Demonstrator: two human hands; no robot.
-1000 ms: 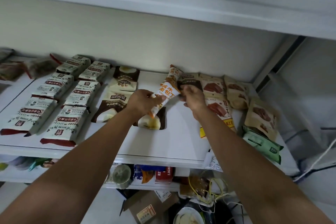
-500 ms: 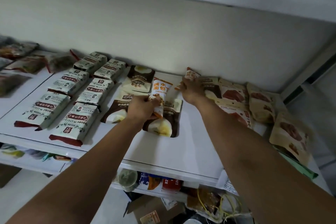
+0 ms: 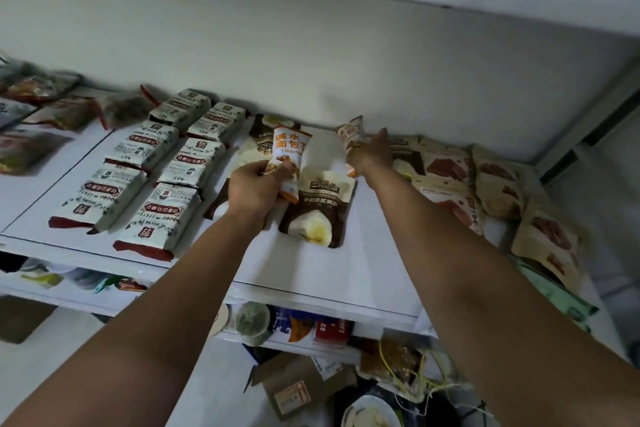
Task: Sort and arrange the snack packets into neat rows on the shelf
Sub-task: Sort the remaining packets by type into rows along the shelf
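The left hand [image 3: 258,189] pinches the crouton packet [image 3: 289,156] just above the brown pouch [image 3: 317,215] mid-shelf, while the right hand [image 3: 372,156] reaches straight-fingered to a second packet [image 3: 351,132] at the back edge of the shelf [image 3: 363,270], where a careless sweep could scatter the tan pouches [image 3: 446,166].

"水", "面包" and "CROUT" on the orange-white packet [image 3: 289,156]; "82" on the red box [image 3: 330,333] below

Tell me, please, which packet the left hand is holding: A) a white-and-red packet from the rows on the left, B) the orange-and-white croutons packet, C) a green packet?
B: the left hand grips the orange-and-white croutons packet by its lower end, fingers curled round it.
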